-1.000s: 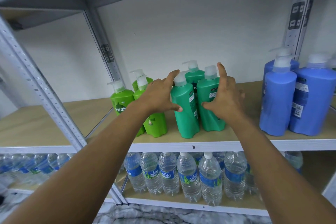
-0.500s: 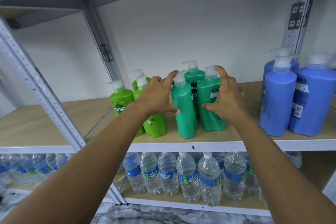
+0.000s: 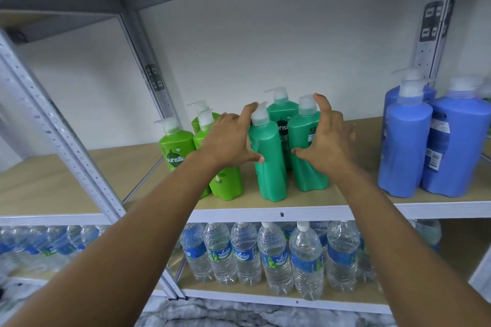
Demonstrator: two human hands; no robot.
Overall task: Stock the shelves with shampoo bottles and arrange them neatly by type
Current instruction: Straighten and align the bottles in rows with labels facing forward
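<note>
A grey metal shelving unit (image 3: 66,138) with pale wooden boards is seen against a white wall, and its middle board (image 3: 345,200) is taken here as the landmark. Towards the right end of that board, large blue pump bottles (image 3: 405,148) are stood upright in a tight group. Under the board, on the next level down, a row of clear water bottles (image 3: 273,255) with blue labels is lined up along the front. At the centre of the board, three teal shampoo bottles (image 3: 268,162) are clustered upright, two in front and one behind. To the left of them on the same board, three lime-green shampoo bottles (image 3: 176,150) are grouped, one of them labelled sunsilk. The left hand (image 3: 229,141) is spread open against the left side of the front teal bottle, the thumb laid on its face and the index finger raised beside its pump; whether the bottle is truly grasped cannot be told. The right hand (image 3: 325,141) is likewise held open around the right-hand teal bottle, thumb touching its front, fingers extended upward beside it.
</note>
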